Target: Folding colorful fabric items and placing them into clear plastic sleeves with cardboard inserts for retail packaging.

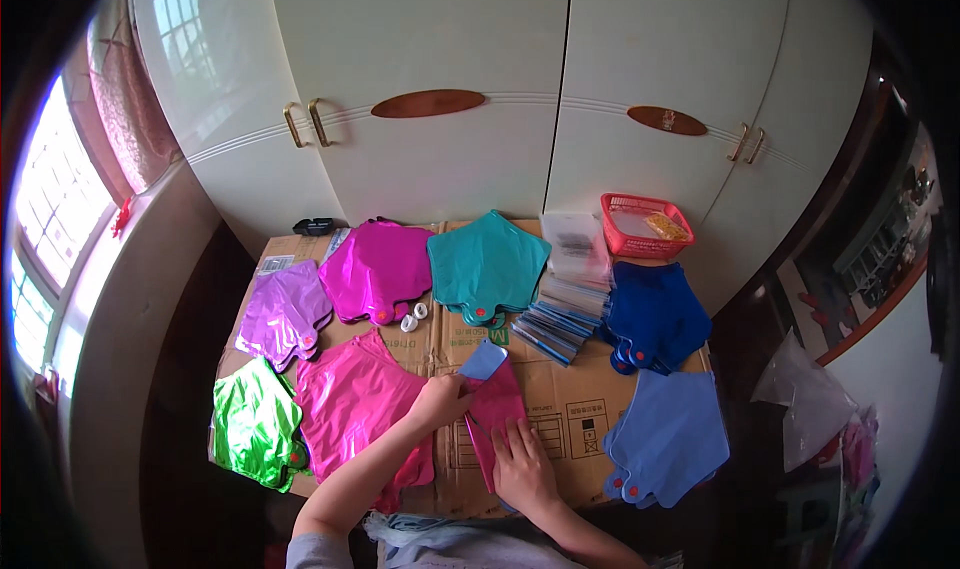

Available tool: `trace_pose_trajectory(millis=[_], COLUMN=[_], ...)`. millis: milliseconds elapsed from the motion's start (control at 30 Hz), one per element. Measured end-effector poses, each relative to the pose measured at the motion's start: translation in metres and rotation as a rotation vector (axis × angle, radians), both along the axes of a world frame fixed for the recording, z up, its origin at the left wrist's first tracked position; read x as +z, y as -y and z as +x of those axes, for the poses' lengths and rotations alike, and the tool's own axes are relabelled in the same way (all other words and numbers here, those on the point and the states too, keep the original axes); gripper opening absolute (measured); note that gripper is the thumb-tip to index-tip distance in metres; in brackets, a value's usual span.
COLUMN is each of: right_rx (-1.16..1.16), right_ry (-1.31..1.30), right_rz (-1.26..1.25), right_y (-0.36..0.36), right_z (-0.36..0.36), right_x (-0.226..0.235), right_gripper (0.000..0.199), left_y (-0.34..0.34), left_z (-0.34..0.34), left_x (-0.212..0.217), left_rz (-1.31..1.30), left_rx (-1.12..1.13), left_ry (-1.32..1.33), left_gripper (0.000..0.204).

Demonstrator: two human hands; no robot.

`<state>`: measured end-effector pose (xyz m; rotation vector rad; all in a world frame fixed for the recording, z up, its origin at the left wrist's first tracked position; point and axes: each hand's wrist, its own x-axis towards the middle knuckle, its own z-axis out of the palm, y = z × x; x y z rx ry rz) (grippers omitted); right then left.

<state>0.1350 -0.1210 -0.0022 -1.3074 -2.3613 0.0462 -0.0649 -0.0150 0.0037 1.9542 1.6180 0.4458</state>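
Hands on folded pink balloon (492, 409), mid-table on cardboard (570, 409). Left hand (438, 401) pinching its edge to keep folds tight. Right hand (522, 464) flat, fingers spread, pressing it down, gripping nothing.

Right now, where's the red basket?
In the head view, the red basket sits at the far right corner of the cardboard surface, against the wardrobe doors, just behind the dark blue foil stack.

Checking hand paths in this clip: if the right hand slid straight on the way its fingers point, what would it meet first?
The right hand lies flat on the folded pink foil, fingers pointing up-table. Straight ahead looks like the light blue piece at the foil's far end; depth is hard to judge.
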Motion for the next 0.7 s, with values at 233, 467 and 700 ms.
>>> trace_pose_trajectory(millis=[233,467,700], right_rx=[0.006,0.010,0.017], right_ry=[-0.009,-0.031,-0.077], right_rz=[-0.018,-0.035,-0.067], right_y=[0.000,0.000,-0.001], right_z=[0.002,0.002,0.001], right_x=[-0.001,0.000,-0.011], right_gripper=[0.047,0.049,0.044], left_y=[-0.003,0.004,0.027], left_z=[0.001,0.008,0.042], left_x=[0.003,0.003,-0.004], left_rz=[0.006,0.107,0.531], left_rx=[-0.036,-0.016,-0.652], left_ry=[-0.011,-0.125,-0.083], left_gripper=[0.024,0.018,0.032])
